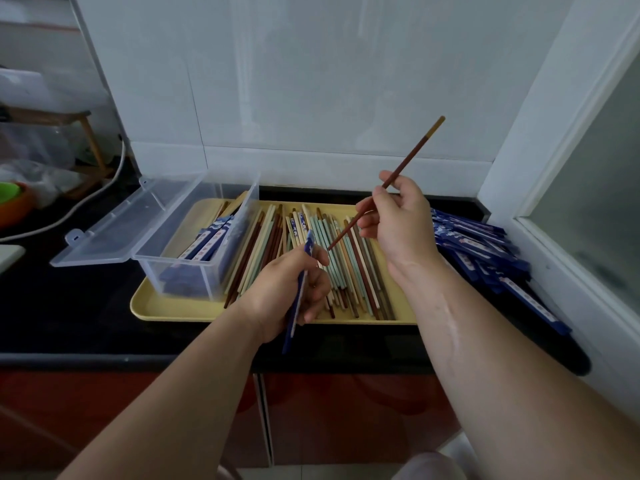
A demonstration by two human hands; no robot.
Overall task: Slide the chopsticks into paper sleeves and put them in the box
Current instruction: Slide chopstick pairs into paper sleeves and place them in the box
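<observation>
Red-brown chopstick (408,157), 1 piece, held over yellow tray (166,311).
Your right hand (401,223) pinched it, tip near the blue paper sleeve (293,320) clasped in your left hand (284,289); clear box (180,271) stood open on the tray's left.

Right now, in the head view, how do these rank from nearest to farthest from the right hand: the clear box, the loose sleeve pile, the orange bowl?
1. The loose sleeve pile, just to the right of the right hand.
2. The clear box, across on the left end of the tray.
3. The orange bowl, at the far left edge of the view.
</observation>
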